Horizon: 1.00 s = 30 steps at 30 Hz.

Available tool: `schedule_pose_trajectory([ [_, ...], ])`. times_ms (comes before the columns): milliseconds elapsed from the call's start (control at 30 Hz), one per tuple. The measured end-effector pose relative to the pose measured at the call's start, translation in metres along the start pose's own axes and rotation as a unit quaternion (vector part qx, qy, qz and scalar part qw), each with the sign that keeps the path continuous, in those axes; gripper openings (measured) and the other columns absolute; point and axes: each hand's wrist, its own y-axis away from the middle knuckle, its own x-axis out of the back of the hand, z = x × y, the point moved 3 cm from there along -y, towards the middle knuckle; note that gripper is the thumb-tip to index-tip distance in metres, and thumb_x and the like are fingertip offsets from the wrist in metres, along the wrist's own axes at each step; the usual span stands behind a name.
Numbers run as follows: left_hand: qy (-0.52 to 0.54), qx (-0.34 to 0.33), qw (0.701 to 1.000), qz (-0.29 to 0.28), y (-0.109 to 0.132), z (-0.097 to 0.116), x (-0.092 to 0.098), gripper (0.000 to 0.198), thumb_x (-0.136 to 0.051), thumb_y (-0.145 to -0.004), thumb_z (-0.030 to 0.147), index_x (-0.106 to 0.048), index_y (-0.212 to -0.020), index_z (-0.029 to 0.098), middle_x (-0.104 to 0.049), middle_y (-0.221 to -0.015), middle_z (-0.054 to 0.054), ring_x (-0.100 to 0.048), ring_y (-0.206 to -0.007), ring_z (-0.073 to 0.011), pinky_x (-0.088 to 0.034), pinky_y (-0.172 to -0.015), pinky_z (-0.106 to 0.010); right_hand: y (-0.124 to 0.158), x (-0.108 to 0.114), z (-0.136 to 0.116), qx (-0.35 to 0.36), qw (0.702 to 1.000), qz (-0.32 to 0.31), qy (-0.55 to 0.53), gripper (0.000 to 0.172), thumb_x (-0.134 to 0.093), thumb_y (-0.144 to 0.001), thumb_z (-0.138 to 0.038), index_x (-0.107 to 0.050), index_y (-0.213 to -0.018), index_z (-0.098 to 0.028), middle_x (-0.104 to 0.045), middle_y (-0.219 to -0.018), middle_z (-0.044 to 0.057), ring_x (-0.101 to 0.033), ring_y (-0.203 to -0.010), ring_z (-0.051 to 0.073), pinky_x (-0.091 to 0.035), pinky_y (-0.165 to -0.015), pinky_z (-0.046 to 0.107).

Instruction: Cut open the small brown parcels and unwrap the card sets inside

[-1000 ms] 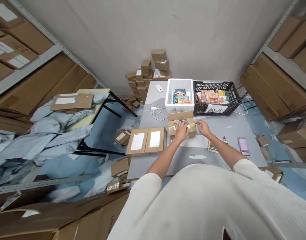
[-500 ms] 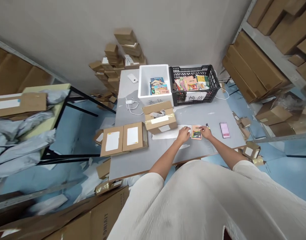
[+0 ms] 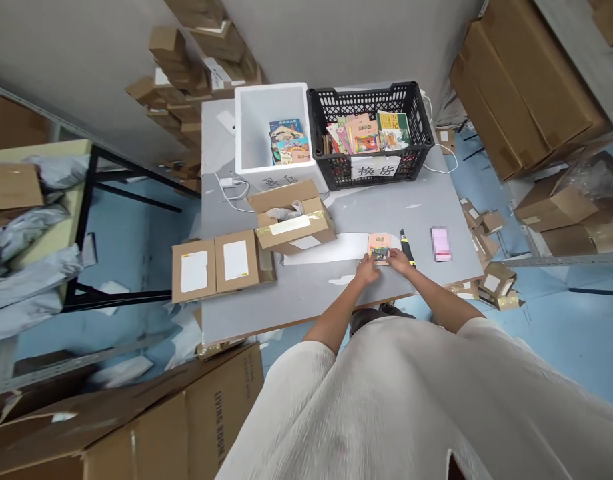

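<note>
A small colourful booklet [image 3: 379, 243] is held just above the grey table [image 3: 311, 293] near its front edge. My left hand [image 3: 367, 272] grips its lower left corner and my right hand [image 3: 399, 261] grips its lower right, fingers closed on it. A white paper sheet [image 3: 331, 248] lies under and to the left of it. Behind that sits an opened cardboard box [image 3: 292, 218] with yellowish tape and crumpled packing inside. A black-and-yellow cutter [image 3: 405, 245] lies just right of my right hand.
A white foam box [image 3: 266, 107] and a black plastic crate [image 3: 370, 100], both holding booklets, stand at the table's back. Two flat labelled cartons [image 3: 216, 263] lie at the left edge, a pink item [image 3: 440, 243] at the right. Cardboard boxes crowd the floor and shelves.
Both hands left the taped cardboard box, came back toward the front edge and closed on the small booklet. The view has tilted down and swung right.
</note>
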Motion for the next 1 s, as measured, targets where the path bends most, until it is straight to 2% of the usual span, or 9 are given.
schedule_pose_trajectory([
  [100, 0.011, -0.007, 1.000, 0.004, 0.004, 0.004, -0.006, 0.068, -0.065, -0.094, 0.031, -0.052, -0.160, 0.024, -0.047, -0.172, -0.017, -0.051, -0.154, -0.0381, -0.045, -0.123, -0.051, 0.000, 0.000, 0.005, -0.078, 0.994, 0.001, -0.081, 0.047, -0.068, -0.081, -0.023, -0.078, -0.127, -0.020, -0.083, -0.118, 0.010, -0.079, -0.106, 0.026, -0.063, -0.096, 0.039],
  [167, 0.015, -0.020, 1.000, -0.002, 0.007, 0.007, -0.009, 0.064, -0.065, -0.095, 0.030, -0.054, -0.158, 0.026, -0.051, -0.169, -0.015, -0.051, -0.153, -0.0369, -0.044, -0.124, -0.051, 0.001, -0.001, 0.006, -0.113, 0.989, 0.010, -0.095, 0.045, -0.069, -0.080, -0.025, -0.079, -0.124, -0.019, -0.083, -0.120, 0.011, -0.078, -0.111, 0.028, -0.061, -0.098, 0.038],
  [300, 0.007, 0.007, 1.000, 0.018, 0.007, 0.006, -0.010, 0.062, -0.067, -0.095, 0.028, -0.057, -0.156, 0.024, -0.036, -0.179, -0.015, -0.041, -0.161, -0.0383, -0.038, -0.129, -0.052, 0.001, -0.008, 0.003, -0.156, 0.981, 0.015, -0.115, 0.042, -0.070, -0.078, -0.025, -0.079, -0.118, -0.018, -0.083, -0.122, 0.010, -0.075, -0.115, 0.028, -0.058, -0.098, 0.033],
  [367, 0.019, 0.034, 0.999, 0.032, 0.005, 0.001, -0.009, 0.064, -0.067, -0.095, 0.027, -0.055, -0.157, 0.021, -0.033, -0.180, -0.018, -0.042, -0.160, -0.0386, -0.038, -0.128, -0.051, 0.001, -0.011, 0.002, -0.166, 0.978, 0.025, -0.122, 0.040, -0.070, -0.075, -0.023, -0.079, -0.114, -0.017, -0.083, -0.120, 0.009, -0.074, -0.116, 0.028, -0.057, -0.097, 0.031],
  [467, 0.054, 0.043, 0.997, 0.028, 0.003, -0.009, -0.009, 0.070, -0.071, -0.092, 0.028, -0.054, -0.159, 0.018, -0.038, -0.177, -0.020, -0.046, -0.158, -0.0405, -0.038, -0.128, -0.050, 0.000, -0.014, 0.002, -0.176, 0.973, 0.041, -0.145, 0.041, -0.072, -0.073, -0.022, -0.079, -0.112, -0.018, -0.083, -0.118, 0.008, -0.074, -0.115, 0.027, -0.057, -0.095, 0.030],
  [600, 0.112, 0.015, 0.993, 0.030, 0.004, -0.018, -0.014, 0.077, -0.076, -0.085, 0.026, -0.056, -0.158, 0.016, -0.044, -0.173, -0.021, -0.046, -0.157, -0.0423, -0.038, -0.129, -0.051, 0.000, -0.015, 0.006, -0.194, 0.961, 0.062, -0.188, 0.037, -0.076, -0.070, -0.026, -0.077, -0.107, -0.019, -0.083, -0.108, 0.007, -0.075, -0.106, 0.025, -0.057, -0.089, 0.030],
  [800, 0.157, -0.026, 0.986, 0.038, 0.006, -0.026, -0.023, 0.064, -0.074, -0.081, 0.026, -0.068, -0.143, 0.014, -0.062, -0.158, -0.018, -0.058, -0.148, -0.0344, -0.044, -0.126, -0.040, 0.005, -0.013, 0.005, -0.216, 0.957, 0.049, -0.187, 0.015, -0.076, -0.069, -0.025, -0.070, -0.081, -0.019, -0.077, -0.080, 0.003, -0.071, -0.083, 0.022, -0.054, -0.073, 0.029],
  [1000, 0.232, -0.059, 0.971, 0.017, 0.005, -0.025, -0.028, 0.060, -0.079, -0.078, 0.026, -0.073, -0.137, 0.016, -0.067, -0.154, -0.017, -0.061, -0.145, -0.0361, -0.047, -0.124, -0.043, 0.013, -0.006, -0.007, -0.202, 0.966, 0.068, -0.146, 0.007, -0.073, -0.071, -0.024, -0.071, -0.077, -0.021, -0.078, -0.080, 0.004, -0.071, -0.082, 0.021, -0.053, -0.071, 0.028],
])
